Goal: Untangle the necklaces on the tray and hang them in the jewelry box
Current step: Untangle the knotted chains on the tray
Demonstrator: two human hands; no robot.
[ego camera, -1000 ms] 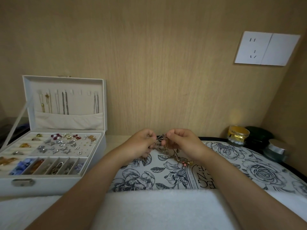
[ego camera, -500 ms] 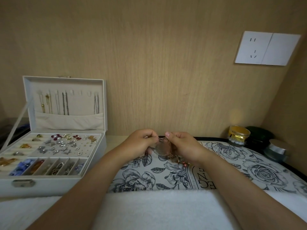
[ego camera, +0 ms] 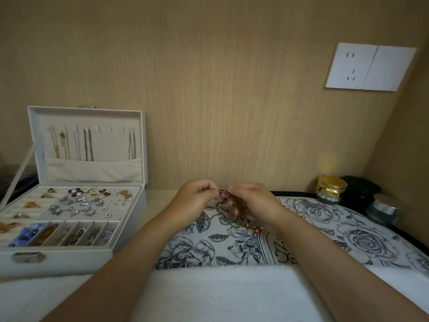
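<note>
Two hands are closed on one tangle [ego camera: 228,209] of necklaces: a strand is pinched at the top by the left hand [ego camera: 197,198] and by the right hand [ego camera: 253,201], fingertips nearly meeting, while the rest is bunched against the right palm and trails down onto the tray [ego camera: 348,231]. If the strand is pulled apart hard, the knot could be drawn tighter or a fine link snapped. Should either pinch slip, the bundle would likely be dropped onto the tray and fresh loops formed. Free hooks [ego camera: 109,129] are seen in the box [ego camera: 69,259] lid, well apart to the left, so a loosely carried chain could be re-knotted on the way.
</note>
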